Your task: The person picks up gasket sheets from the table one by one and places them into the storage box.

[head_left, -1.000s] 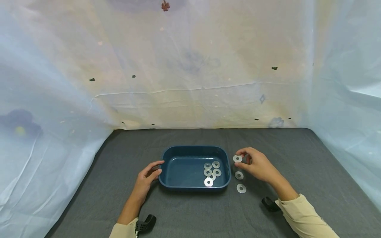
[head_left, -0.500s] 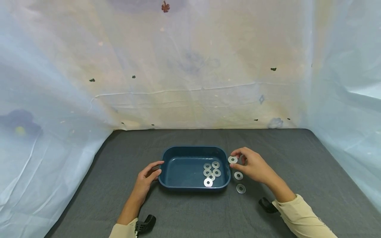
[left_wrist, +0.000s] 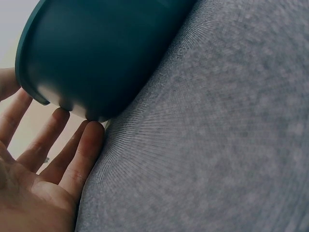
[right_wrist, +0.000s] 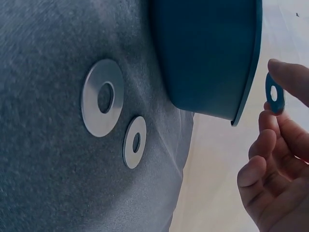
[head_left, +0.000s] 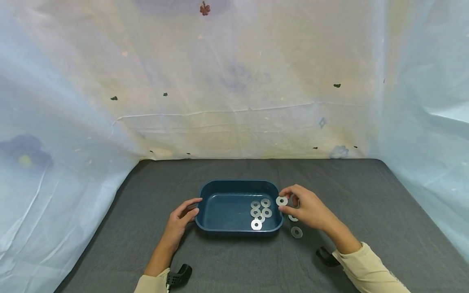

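A dark blue tray [head_left: 205,191] sits on the grey cloth and holds several flat metal washers [head_left: 260,212] at its right end. My right hand [head_left: 305,207] pinches one washer [head_left: 281,200] between thumb and fingertip, just above the tray's right rim. From the right wrist view that washer [right_wrist: 274,94] hangs beside the tray's edge [right_wrist: 246,96]. Two more washers [head_left: 296,232] lie on the cloth right of the tray, also shown close up [right_wrist: 102,98]. My left hand [head_left: 183,215] rests with straight fingers against the tray's left wall [left_wrist: 96,63].
The grey cloth [head_left: 366,195] covers the table, bounded by pale draped sheeting [head_left: 234,101] at the back and both sides. Black wrist mounts [head_left: 324,256] show near both sleeves.
My right hand has carried the pinched washer leftward, from over the cloth to the tray's right rim. The left hand and tray have not moved.
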A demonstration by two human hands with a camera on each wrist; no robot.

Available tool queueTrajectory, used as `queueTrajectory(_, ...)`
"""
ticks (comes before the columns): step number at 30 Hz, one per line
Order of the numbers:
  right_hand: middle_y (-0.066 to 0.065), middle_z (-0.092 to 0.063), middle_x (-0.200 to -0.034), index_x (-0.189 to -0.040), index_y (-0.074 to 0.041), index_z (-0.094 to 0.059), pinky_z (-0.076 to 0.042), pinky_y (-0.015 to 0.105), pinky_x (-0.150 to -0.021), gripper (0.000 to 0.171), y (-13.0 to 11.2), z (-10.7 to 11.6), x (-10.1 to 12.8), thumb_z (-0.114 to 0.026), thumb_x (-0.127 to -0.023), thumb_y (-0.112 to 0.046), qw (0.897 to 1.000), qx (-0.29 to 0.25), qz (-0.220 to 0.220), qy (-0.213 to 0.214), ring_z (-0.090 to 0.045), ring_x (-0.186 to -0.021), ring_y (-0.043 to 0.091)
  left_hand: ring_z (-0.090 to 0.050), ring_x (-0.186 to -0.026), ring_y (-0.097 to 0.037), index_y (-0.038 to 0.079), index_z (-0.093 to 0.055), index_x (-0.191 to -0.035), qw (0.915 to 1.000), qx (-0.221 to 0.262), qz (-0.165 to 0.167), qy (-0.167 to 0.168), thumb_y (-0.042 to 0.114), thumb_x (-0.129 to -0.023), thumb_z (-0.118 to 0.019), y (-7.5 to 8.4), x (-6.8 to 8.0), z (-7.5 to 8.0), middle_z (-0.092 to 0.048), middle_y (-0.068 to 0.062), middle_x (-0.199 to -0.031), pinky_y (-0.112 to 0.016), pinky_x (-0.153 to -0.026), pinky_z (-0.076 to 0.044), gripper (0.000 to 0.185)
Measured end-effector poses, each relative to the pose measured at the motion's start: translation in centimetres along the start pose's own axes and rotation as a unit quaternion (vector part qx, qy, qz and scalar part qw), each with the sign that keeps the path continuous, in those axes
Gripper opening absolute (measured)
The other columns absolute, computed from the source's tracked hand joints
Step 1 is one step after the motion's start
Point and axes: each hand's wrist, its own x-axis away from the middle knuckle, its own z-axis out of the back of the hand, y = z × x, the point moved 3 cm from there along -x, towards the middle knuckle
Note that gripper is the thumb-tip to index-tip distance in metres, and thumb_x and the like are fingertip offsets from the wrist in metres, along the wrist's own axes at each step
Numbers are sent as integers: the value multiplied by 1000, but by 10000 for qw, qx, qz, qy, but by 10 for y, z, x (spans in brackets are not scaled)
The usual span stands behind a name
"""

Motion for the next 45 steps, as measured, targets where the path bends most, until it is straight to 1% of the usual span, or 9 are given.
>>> queueTrajectory(4, -4, -60, -105, -117, -17, -65, -41, 24, -66, 34, -4, -2, 0, -77, -88, -29, 10000, 19, 49, -31, -50, -80, 12, -57, -116, -7, 10, -60, -135, 10000, 39, -28, -51, 24, -100, -60, 1, 0, 1, -56, -10, -141, -25, -88, -50, 37)
queueTrajectory(10, -6, -60, -105, -117, -19, -64, -41, 24, -67, 34, -7, -6, 0, -77, -88, -30, 9999, 7, 71, -123, -49, -81, 9, -57, -117, -7, 10, -59, -136, 9999, 61, -29, -81, 23, -101, -59, 1, 0, 1, -56, -11, -142, -25, -88, -50, 37)
queueTrajectory(15, -7, -59, -104, -118, -20, -64, -41, 24, -67, 35, -8, -10, 1, -77, -87, -31, 9998, -54, 76, -166, -50, -81, 11, -57, -117, -7, 10, -59, -136, 9999, 20, -50, -85, 23, -101, -59, 0, 0, 0, -56, -12, -142, -26, -88, -49, 37)
queueTrajectory(25, -8, -58, -99, -117, -18, -65, -40, 23, -66, 35, -17, -16, 6, -78, -87, -30, 9995, 29, 81, -314, -50, -81, 13, -57, -118, -9, 16, -61, -134, 9999, -32, 121, -51, 24, -100, -60, 0, 0, 0, -56, -5, -141, -28, -89, -49, 36)
queueTrajectory(29, -9, -58, -99, -117, -17, -66, -40, 22, -65, 35, -20, -17, 8, -78, -86, -29, 9994, 30, 120, -321, -51, -79, 14, -57, -118, -9, 15, -61, -134, 9999, -28, 103, -42, 24, -100, -60, 1, 0, 0, -56, -5, -141, -28, -89, -49, 36)
queueTrajectory(37, -9, -57, -95, -116, -17, -66, -40, 21, -65, 34, -22, -23, 9, -78, -86, -30, 9987, 127, 343, -345, -48, -76, 8, -57, -115, -7, 11, -60, -135, 10000, -45, -30, -68, 23, -101, -59, 0, 0, 1, -55, -10, -142, -26, -88, -49, 37)
queueTrajectory(42, -11, -56, -94, -115, -19, -66, -41, 21, -64, 34, -21, -25, 9, -79, -86, -29, 9988, 140, 383, -272, -47, -74, 6, -57, -116, -5, 12, -60, -136, 10000, -69, 0, -52, 24, -101, -59, 0, 0, 0, -56, -8, -142, -27, -88, -49, 37)
queueTrajectory(45, -10, -57, -94, -115, -18, -67, -40, 21, -64, 34, -21, -25, 9, -79, -86, -29, 9988, 131, 400, -234, -47, -74, 6, -57, -116, -4, 13, -60, -135, 10000, -91, 17, -8, 25, -100, -60, -1, 0, 0, -57, -8, -141, -28, -88, -49, 37)
